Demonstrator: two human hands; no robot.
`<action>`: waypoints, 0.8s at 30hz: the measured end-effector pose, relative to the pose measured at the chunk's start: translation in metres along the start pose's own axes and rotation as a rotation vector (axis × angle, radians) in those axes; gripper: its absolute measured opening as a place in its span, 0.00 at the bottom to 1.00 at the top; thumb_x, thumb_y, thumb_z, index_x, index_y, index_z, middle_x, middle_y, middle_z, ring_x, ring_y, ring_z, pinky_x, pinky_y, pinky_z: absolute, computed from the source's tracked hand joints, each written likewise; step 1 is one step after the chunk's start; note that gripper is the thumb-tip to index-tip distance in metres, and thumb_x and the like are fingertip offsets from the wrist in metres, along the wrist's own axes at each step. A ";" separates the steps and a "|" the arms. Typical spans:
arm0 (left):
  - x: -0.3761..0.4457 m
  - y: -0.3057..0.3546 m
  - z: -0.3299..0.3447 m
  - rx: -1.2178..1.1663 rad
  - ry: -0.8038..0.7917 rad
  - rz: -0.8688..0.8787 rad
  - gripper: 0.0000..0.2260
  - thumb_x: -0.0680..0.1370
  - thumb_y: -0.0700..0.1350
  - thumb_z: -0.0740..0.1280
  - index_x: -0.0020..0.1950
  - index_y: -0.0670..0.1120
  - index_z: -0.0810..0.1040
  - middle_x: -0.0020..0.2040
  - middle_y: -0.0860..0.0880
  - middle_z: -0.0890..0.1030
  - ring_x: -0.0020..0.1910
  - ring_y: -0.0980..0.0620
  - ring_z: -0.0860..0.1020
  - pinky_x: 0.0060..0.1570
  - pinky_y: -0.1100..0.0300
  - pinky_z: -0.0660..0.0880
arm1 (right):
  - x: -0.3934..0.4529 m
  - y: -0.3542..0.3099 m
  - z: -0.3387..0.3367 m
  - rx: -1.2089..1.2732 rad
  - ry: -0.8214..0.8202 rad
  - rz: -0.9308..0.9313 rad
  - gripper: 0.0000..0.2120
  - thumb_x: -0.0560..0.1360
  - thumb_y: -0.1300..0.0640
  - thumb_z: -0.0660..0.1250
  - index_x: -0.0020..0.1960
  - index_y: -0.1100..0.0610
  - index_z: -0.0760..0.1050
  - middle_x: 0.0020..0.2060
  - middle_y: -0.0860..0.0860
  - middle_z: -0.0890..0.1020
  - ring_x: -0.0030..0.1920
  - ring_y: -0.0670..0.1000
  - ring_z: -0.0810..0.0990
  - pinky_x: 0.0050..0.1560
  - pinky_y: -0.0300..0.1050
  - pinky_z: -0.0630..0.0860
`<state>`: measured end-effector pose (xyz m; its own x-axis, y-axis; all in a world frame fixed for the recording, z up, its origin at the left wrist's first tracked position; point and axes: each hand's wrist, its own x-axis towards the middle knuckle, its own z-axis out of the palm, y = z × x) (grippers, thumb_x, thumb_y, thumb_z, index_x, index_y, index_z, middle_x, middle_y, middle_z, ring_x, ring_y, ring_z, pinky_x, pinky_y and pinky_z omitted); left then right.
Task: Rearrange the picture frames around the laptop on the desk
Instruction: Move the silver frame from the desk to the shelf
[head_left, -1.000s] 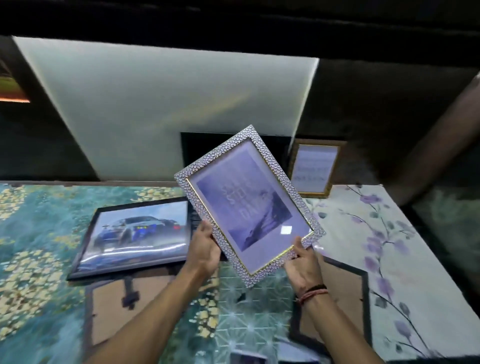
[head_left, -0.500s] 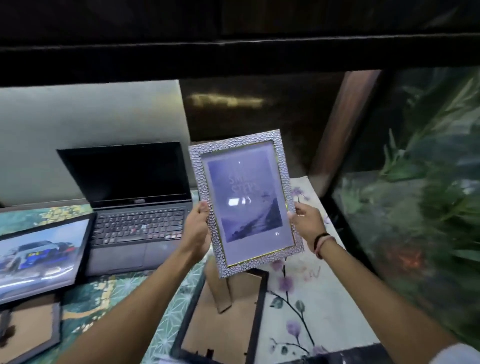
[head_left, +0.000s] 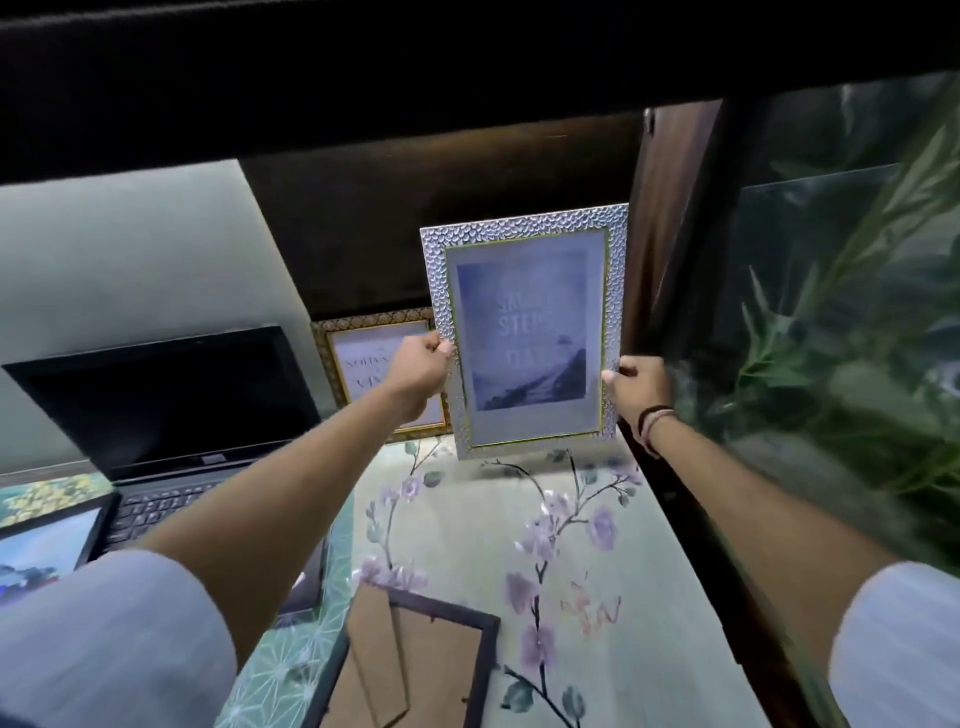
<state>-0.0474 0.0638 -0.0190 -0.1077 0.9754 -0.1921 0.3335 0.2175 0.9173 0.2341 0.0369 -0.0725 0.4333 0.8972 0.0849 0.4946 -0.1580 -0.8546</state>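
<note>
A silver hammered picture frame (head_left: 527, 332) with a bluish print stands upright at the desk's far right, its bottom edge at or just above the floral cloth. My left hand (head_left: 418, 371) grips its left edge and my right hand (head_left: 636, 387) grips its right edge. Behind it to the left leans a gold frame (head_left: 363, 364) with text, partly hidden. The open black laptop (head_left: 171, 410) sits to the left. A car picture in a black frame (head_left: 47, 545) lies beside the laptop at the far left. A black frame (head_left: 410, 670) lies face down near me.
A floral cloth (head_left: 597, 597) covers the desk's right part, a green patterned one (head_left: 291, 660) the middle. A dark wooden post (head_left: 670, 218) and a glass pane with green plants (head_left: 841, 338) bound the right side. A dark shelf overhangs the desk.
Both hands carried the silver frame away from me to the back right, turned it from tilted to upright, and brought it down by the gold frame. My view shifted right.
</note>
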 end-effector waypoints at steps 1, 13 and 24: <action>0.004 -0.001 0.004 0.000 0.022 0.003 0.12 0.85 0.43 0.61 0.59 0.40 0.81 0.49 0.44 0.80 0.44 0.49 0.72 0.43 0.53 0.72 | 0.005 0.001 0.001 -0.015 0.005 -0.008 0.22 0.67 0.62 0.70 0.27 0.56 0.57 0.31 0.50 0.59 0.37 0.51 0.58 0.32 0.46 0.55; 0.012 -0.021 0.034 -0.081 0.263 -0.043 0.18 0.82 0.37 0.66 0.71 0.44 0.79 0.62 0.50 0.84 0.52 0.52 0.80 0.54 0.58 0.77 | 0.025 0.000 0.026 -0.134 -0.006 0.027 0.08 0.75 0.67 0.58 0.41 0.67 0.74 0.35 0.62 0.71 0.38 0.64 0.69 0.41 0.45 0.65; 0.008 -0.020 0.042 -0.131 0.177 -0.049 0.23 0.81 0.28 0.58 0.71 0.45 0.78 0.57 0.52 0.83 0.42 0.57 0.77 0.47 0.56 0.73 | 0.036 -0.019 0.024 -0.142 -0.170 0.101 0.19 0.77 0.66 0.58 0.68 0.65 0.68 0.64 0.67 0.75 0.64 0.68 0.74 0.57 0.48 0.72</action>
<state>-0.0157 0.0688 -0.0534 -0.2870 0.9401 -0.1841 0.2002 0.2468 0.9482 0.2225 0.0825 -0.0658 0.3591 0.9284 -0.0949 0.5610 -0.2960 -0.7731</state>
